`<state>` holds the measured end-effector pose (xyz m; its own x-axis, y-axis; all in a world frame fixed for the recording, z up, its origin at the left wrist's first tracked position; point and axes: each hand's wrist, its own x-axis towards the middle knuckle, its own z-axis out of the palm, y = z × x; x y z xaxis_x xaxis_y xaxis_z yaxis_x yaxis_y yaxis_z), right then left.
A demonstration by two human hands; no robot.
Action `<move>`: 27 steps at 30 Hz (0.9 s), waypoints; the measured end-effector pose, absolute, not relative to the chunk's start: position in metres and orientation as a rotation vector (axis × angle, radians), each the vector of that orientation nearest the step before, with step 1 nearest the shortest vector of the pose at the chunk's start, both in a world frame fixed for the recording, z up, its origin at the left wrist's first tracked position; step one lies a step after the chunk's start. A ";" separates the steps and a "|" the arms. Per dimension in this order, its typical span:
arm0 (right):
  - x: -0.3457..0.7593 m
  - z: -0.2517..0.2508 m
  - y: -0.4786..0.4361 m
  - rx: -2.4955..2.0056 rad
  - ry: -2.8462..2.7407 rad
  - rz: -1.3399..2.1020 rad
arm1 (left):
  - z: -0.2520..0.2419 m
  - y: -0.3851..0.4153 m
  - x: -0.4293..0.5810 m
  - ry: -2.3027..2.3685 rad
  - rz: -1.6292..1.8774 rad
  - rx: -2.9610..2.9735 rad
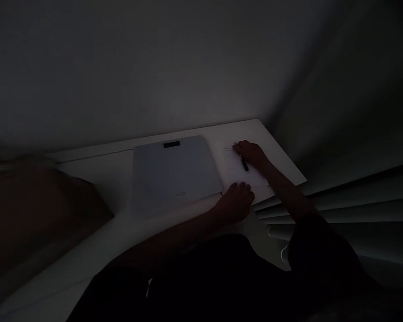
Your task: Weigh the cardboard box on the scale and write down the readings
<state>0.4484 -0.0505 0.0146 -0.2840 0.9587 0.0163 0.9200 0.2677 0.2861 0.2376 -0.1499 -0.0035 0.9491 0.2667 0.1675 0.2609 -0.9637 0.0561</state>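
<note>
The picture is very dark. My right hand (251,153) is closed around a slim dark pen (244,164), whose thick end points down towards me. Its fingertips are low over the upper part of a white sheet of paper (233,167), beside a few small dark marks. My left hand (237,203) rests at the near edge of the sheet, fingers loosely bent and slightly apart, with the tips on the paper. Left of the paper lies a flat, pale grey slab (174,172), with a dark rectangle near its far edge; it looks like a closed laptop or a scale.
The white table (278,165) runs along a plain wall (147,71). A large brown, blurred object (43,214), perhaps a box or bag, takes up the left side. Folds of a hanging curtain (366,201) are on the right, close to my right arm.
</note>
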 end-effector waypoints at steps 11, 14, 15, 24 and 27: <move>0.437 0.014 -0.058 1.685 2.289 0.451 | 0.007 -0.201 0.076 1.021 0.799 3.142; 0.438 0.017 -0.059 1.638 2.257 0.474 | -0.003 -0.218 0.016 1.225 1.170 2.964; 0.439 0.018 -0.059 1.642 2.250 0.477 | -0.009 -0.224 -0.002 1.320 1.291 2.898; 0.406 0.038 -0.064 2.034 2.552 0.428 | -0.023 -0.261 -0.118 2.411 1.831 1.751; 0.344 0.045 -0.074 1.987 2.920 0.193 | 0.003 -0.251 -0.131 2.335 2.024 1.202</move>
